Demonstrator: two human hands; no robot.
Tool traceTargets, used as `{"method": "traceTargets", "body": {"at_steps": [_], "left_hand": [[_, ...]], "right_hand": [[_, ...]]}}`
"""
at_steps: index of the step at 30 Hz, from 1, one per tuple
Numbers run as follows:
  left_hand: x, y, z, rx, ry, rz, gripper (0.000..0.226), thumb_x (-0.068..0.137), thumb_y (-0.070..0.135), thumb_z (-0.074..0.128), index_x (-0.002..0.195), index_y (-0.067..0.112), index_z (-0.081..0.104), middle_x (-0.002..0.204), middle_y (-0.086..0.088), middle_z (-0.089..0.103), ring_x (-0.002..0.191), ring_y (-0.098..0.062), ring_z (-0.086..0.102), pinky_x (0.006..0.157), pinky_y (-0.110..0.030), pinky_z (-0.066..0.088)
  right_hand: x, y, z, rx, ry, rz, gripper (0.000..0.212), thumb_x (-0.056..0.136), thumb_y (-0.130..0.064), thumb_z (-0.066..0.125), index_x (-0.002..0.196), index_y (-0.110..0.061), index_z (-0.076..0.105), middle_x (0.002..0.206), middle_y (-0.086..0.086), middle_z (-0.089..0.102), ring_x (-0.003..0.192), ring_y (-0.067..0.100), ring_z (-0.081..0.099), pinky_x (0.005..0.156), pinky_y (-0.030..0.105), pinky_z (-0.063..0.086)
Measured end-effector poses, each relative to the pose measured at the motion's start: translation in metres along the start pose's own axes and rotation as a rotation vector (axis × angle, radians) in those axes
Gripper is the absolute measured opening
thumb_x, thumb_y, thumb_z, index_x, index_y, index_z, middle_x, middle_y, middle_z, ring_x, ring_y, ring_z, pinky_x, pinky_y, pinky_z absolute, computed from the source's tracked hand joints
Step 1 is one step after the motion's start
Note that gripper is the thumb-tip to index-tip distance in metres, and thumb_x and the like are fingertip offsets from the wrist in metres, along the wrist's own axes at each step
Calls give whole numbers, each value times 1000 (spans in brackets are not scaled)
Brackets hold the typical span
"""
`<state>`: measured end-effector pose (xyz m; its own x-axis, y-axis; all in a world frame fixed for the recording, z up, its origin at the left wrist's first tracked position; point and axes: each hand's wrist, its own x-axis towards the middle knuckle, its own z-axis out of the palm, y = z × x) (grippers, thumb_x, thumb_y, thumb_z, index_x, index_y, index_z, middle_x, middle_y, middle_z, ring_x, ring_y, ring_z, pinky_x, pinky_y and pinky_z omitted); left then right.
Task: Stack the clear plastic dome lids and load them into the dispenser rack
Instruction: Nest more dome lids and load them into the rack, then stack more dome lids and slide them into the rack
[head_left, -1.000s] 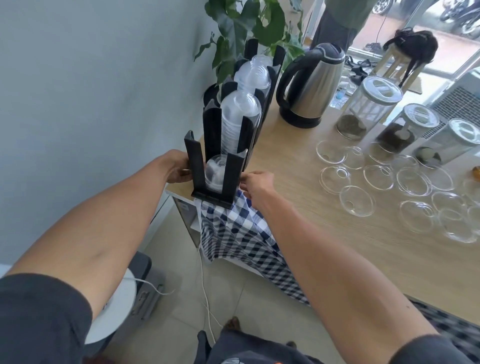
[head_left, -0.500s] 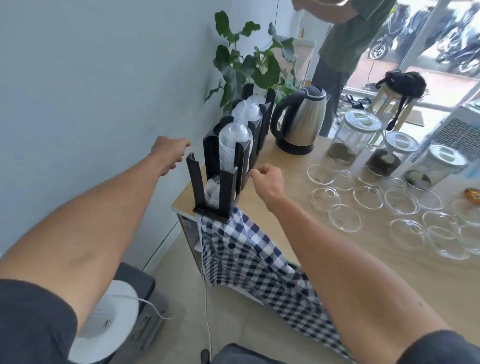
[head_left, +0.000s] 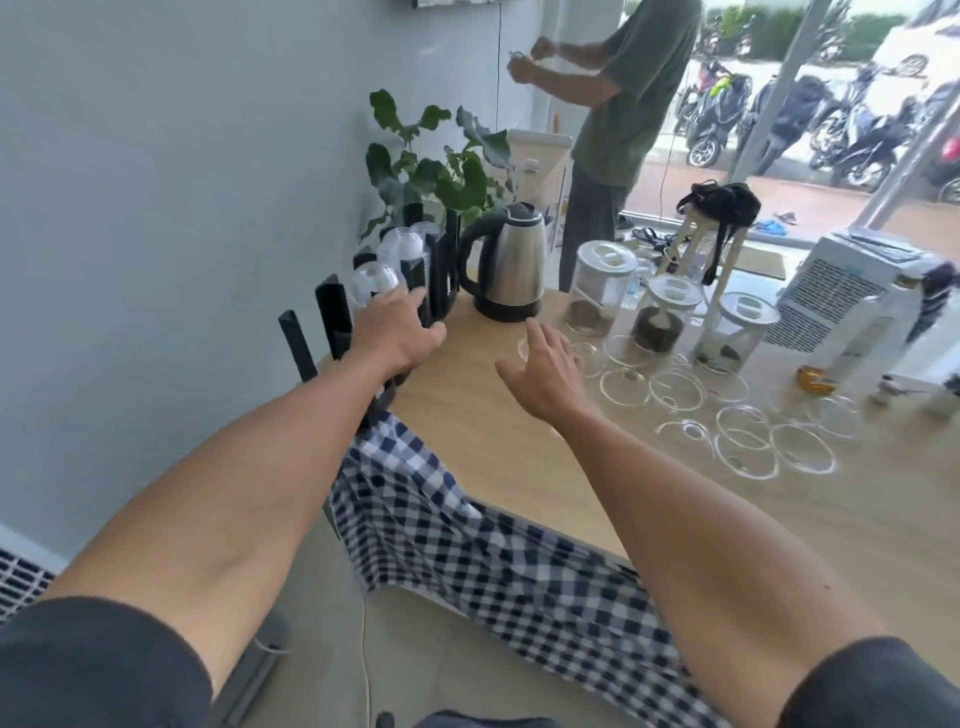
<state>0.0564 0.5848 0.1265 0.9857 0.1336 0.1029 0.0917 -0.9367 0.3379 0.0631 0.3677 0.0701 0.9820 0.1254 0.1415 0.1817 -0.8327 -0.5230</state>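
Note:
The black dispenser rack (head_left: 332, 312) stands along the table's left edge by the wall, with stacks of clear dome lids (head_left: 371, 283) in its slots. My left hand (head_left: 397, 332) hovers over the rack's near end, fingers spread, holding nothing and hiding the front slot. My right hand (head_left: 545, 374) is open above the wooden table (head_left: 519, 467), its fingertips close to the nearest of several loose clear dome lids (head_left: 623, 387) spread over the table's right half.
A steel kettle (head_left: 511, 265) stands behind the rack, a plant (head_left: 441, 171) behind that. Three lidded jars (head_left: 660, 317) line the back of the lids. A checked cloth (head_left: 467, 530) hangs off the near edge. A person (head_left: 618, 104) stands beyond the table.
Both hands left the rack's front slot. My left hand swung from the wall side over the rack; my right hand opened and moved right toward the loose lids. The view tilted up.

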Motion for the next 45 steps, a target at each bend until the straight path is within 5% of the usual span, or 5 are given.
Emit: {"method": "traceTargets", "body": {"at_steps": [8, 15, 30, 38, 45], "left_hand": [[-51, 104, 76, 55, -108, 88, 76, 93, 54, 55, 160, 25, 34, 168, -8, 30, 155, -27, 27, 123, -46, 27], [-76, 161, 120, 61, -177, 184, 69, 89, 50, 59, 152, 24, 46, 159, -6, 46, 146, -27, 40, 115, -42, 37], [-30, 173, 207, 120, -364, 277, 77, 84, 43, 67, 154, 25, 41, 164, -11, 37, 151, -29, 34, 121, -41, 31], [-7, 166, 242, 146, -317, 403, 61, 83, 35, 69, 142, 22, 57, 136, -4, 64, 129, -29, 55, 104, -39, 41], [-2, 170, 252, 61, -295, 442, 36, 83, 16, 59, 116, 20, 72, 104, -5, 76, 105, -34, 68, 89, -38, 48]], "right_hand": [[-55, 110, -39, -52, 8, 118, 85, 94, -52, 59, 162, -16, 23, 169, 11, 25, 156, 32, 19, 125, 53, 18], [-93, 178, -54, -131, 5, 245, 85, 94, -51, 62, 160, -15, 24, 168, 10, 25, 155, 32, 21, 122, 52, 22], [-74, 242, -35, -246, -91, 406, 80, 96, -45, 59, 160, -12, 23, 169, 11, 23, 158, 31, 13, 124, 50, 16], [-50, 256, -18, -341, -148, 412, 75, 100, -37, 57, 159, -11, 20, 172, 15, 10, 160, 33, -1, 127, 55, 2], [-50, 250, -9, -397, -86, 355, 71, 89, -29, 69, 148, -7, 38, 145, 15, 41, 140, 38, 32, 123, 50, 18]]}}
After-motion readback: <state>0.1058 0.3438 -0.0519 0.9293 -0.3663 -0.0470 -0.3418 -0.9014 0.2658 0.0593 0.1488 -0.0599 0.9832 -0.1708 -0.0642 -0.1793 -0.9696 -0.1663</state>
